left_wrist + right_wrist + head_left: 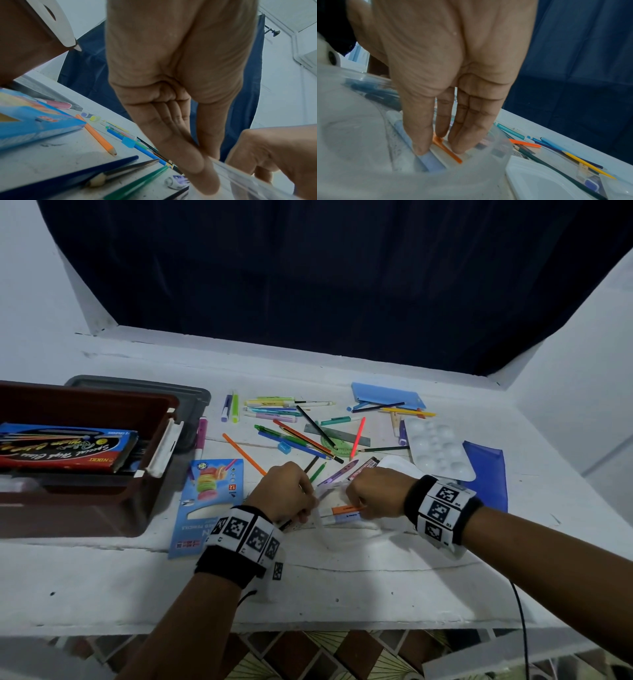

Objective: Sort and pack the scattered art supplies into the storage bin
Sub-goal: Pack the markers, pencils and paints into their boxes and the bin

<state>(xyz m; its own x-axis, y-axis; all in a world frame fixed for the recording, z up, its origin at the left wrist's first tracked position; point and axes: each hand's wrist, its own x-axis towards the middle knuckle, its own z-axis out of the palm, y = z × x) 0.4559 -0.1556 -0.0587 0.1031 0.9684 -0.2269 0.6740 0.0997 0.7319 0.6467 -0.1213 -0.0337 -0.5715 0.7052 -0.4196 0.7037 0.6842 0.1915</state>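
Both hands meet at a clear pouch (337, 517): left hand (282, 494) pinches its mouth, right hand (375, 493) pushes markers (435, 159) inside. Thin film looks floppy and slippery; gripping the rim seems best. Bin (150, 491) sits beyond the left hand.

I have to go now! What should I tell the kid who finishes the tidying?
Left hand pinches the edge of the clear pouch. Right hand pushes pens into it. Storage bin sits at the left with one pencil box inside. Left to pack: the loose pencils, blue pencil pack, palette, ruler and folders.
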